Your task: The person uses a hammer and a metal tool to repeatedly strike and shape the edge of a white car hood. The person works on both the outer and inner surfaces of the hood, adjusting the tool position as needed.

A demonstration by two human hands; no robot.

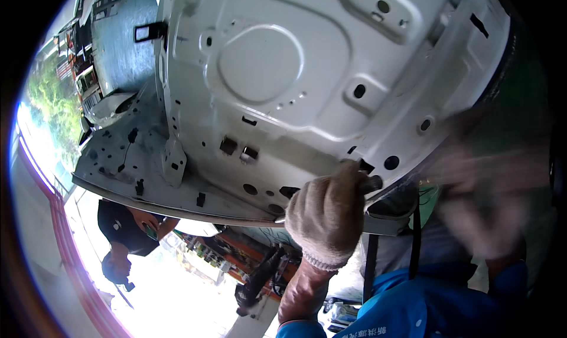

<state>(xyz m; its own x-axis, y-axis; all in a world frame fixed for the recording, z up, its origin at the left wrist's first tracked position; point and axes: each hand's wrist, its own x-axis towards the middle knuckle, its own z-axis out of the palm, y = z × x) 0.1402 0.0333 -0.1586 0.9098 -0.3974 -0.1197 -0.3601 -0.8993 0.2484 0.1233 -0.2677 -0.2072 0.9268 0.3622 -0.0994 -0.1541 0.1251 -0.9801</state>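
Observation:
A white stamped metal vehicle panel (260, 66), with holes, slots and a raised round pressing, fills the upper middle. My left hand (325, 217), in a grey knitted glove, is closed around a short dark tool (369, 184) at the panel's lower edge, beside a dark opening. My right hand (484, 202) is a motion-smeared shape to the right of the panel's edge; its fingers and anything in them cannot be made out. An adjoining metal piece (112, 167) with many holes extends to the left.
A person in a dark shirt (121, 226), holding a small green object, is at lower left. Another dark-clothed person (257, 282) is farther back near cluttered orange shelving (224, 255). A black bracket (147, 32) juts from the panel's left edge, and greenery shows through the bright opening at far left.

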